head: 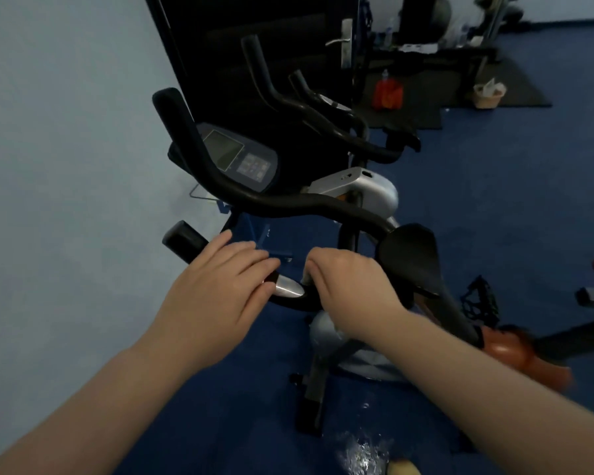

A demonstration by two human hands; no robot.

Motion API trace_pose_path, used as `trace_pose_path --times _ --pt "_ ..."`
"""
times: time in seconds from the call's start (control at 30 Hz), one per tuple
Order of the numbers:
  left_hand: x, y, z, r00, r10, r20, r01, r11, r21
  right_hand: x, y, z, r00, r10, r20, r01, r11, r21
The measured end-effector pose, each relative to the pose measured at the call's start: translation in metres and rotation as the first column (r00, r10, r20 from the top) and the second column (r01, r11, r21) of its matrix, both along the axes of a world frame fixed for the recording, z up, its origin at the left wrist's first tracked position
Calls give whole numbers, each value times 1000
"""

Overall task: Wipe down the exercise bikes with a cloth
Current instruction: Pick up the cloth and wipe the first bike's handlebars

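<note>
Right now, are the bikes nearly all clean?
Hard to say what's finished; nothing shows clean from dirty. In hand: the left hand steadies the near bike's handlebar while the right hand rubs its lower bar with a pale cloth, mostly hidden. Probably left: the console, saddle and second bike.

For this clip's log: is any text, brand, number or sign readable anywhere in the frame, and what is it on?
None can be read.
Console of the near bike: the screen is blank and the button panel markings are too blurred.
Bottles on the far table: labels too small.
Red container on the floor: no legible print.
Handlebar under both hands: no marking shows.
</note>
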State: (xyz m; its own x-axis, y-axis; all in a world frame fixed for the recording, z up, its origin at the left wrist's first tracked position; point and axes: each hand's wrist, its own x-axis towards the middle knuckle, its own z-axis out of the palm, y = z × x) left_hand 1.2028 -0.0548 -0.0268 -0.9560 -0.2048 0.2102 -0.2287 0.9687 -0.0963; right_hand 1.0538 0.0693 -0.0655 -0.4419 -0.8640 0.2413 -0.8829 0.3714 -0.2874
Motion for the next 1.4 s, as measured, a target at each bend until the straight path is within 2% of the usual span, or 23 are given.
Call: trace_pose_path --times 0.13,0.23,0.33,0.4,0.43,0.47,0.53,0.57,0.73,0.9,1.0,1.07,1.13,1.2,1.23,1.33,1.4 --pt "7 -1 -3 994 56 -91 -61 996 -61 31 1 -8 960 -246 131 270 938 -217" --pt "12 0 -7 981 110 -157 -119 992 -48 50 -7 -7 913 -307 269 385 866 -320" --pt "13 1 -9 972 136 -190 -147 988 -40 52 -9 -3 840 -218 496 415 848 -330" --pt "12 2 -9 970 143 -195 -152 988 -37 39 1 0 763 -59 644 356 869 -342" --pt "11 3 -9 970 145 -197 -154 987 -33 30 8 1 767 22 641 274 893 -358" --pt "11 4 -9 969 148 -198 -157 987 -30 20 14 1 817 80 571 159 921 -356" --pt "11 4 -10 968 157 -195 -166 986 -31 8 21 -6 930 154 332 -46 949 -311" --pt "11 5 -10 968 162 -193 -171 985 -30 7 22 -10 954 163 252 -80 948 -308" --pt "12 8 -9 965 179 -192 -186 982 -16 28 6 -22 989 -18 149 78 909 -410" --pt "13 5 -7 945 182 -271 -186 983 13 43 -13 -10 976 -138 170 189 923 -334" --pt "18 2 -6 899 235 -370 -225 972 71 54 -30 6 983 -127 134 154 963 -219" --pt "21 2 -6 879 264 -397 -243 964 104 52 -42 16 986 -64 152 94 976 -197" --pt "23 3 -6 868 278 -410 -240 960 143 40 -47 21 954 31 297 22 985 -173" --pt "26 5 -5 854 295 -429 -229 953 200 26 -43 25 877 105 469 -46 990 -135" --pt "28 6 -4 844 315 -435 -230 944 239 23 -40 25 858 108 501 -51 991 -125" --pt "34 7 -2 805 395 -442 -238 899 368 32 -39 27 906 -2 423 40 996 -82" --pt "37 7 -2 794 407 -453 -219 885 411 43 -50 30 968 -13 249 31 997 -71"
